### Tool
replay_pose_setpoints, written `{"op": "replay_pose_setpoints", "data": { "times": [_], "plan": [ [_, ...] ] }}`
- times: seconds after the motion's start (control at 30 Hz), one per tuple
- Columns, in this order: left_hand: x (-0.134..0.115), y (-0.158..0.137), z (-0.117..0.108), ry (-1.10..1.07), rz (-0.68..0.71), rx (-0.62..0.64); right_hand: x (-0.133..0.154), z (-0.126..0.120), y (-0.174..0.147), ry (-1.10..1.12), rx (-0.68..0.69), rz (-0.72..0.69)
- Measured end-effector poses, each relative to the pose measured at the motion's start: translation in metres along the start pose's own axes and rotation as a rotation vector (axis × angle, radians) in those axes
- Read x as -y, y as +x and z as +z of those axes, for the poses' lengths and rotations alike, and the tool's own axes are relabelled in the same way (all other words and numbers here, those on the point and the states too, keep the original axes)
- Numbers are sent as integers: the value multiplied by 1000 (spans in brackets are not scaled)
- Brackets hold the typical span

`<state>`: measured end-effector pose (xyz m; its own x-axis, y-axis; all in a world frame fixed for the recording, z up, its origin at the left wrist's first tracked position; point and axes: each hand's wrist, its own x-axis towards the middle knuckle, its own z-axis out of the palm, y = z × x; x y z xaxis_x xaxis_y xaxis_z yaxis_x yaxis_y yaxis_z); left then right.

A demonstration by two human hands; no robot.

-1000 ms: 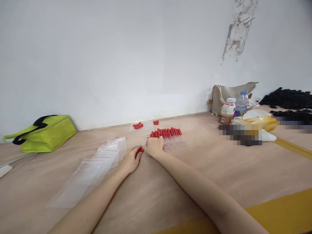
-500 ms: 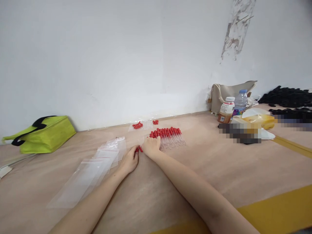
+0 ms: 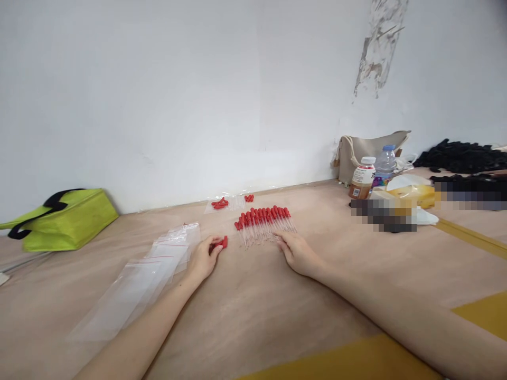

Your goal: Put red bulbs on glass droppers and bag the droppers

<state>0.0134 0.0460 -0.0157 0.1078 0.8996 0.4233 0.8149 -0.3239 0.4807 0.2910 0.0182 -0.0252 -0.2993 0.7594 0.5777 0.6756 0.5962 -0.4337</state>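
Observation:
Several droppers with red rubber bulbs [image 3: 263, 215] and thin clear tubes [image 3: 253, 235] lie side by side in a row, bulbs toward the wall. My left hand [image 3: 205, 256] rests on the table left of the row, its fingers curled around red rubber bulbs [image 3: 224, 243] that poke out past the fingertips. On the right, my right hand [image 3: 297, 250] has its fingers stretched at the tube ends, thumb below the index finger. Whether it touches a tube I cannot make out. Clear zip bags [image 3: 152, 266] lie overlapped beside my left forearm.
Near the wall lies a clear bag [image 3: 235, 203] with more red bulbs. A lime-green bag [image 3: 73, 219] stands at left. At right are a brown drink bottle [image 3: 361, 182], a clear bottle [image 3: 386, 161], a beige bag [image 3: 348, 158], a tissue pack [image 3: 415, 192] and a black pile [image 3: 461, 157].
My right hand has moved right, from the row's left end to the tube ends, uncovering the left droppers. My left hand still holds red bulbs, shifted slightly left in view.

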Motion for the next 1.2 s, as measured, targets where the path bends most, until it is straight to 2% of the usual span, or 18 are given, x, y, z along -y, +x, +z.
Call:
{"op": "replay_pose_setpoints", "data": {
  "times": [0.17, 0.43, 0.57, 0.63, 0.73, 0.83, 0.93, 1.1, 1.2],
  "plan": [
    [0, -2, -1, -44, -37, -66, 7, -2, 0, 70, -42, 22],
    [3, -5, -3, -56, -52, -178, 11, 2, -5, 7, 30, -5],
    [-10, -15, -6, -62, -12, -264, 15, -1, -5, 27, 25, -12],
    [-23, -25, -4, -113, 69, -186, 19, -3, -6, 38, 29, -27],
    [-40, -39, 3, -234, 170, 64, 24, -3, -7, 40, 56, -60],
    [-50, -46, 10, -340, 180, 206, 28, -1, -9, 19, 77, -97],
    [-53, -46, 11, -346, 185, 229, 30, -1, -10, 8, 96, -124],
    [-53, -43, 8, -307, 277, 178, 32, -2, -9, 11, 134, -140],
    [-53, -43, 10, -327, 258, 176, 33, -2, -9, 20, 139, -148]
  ]
}}
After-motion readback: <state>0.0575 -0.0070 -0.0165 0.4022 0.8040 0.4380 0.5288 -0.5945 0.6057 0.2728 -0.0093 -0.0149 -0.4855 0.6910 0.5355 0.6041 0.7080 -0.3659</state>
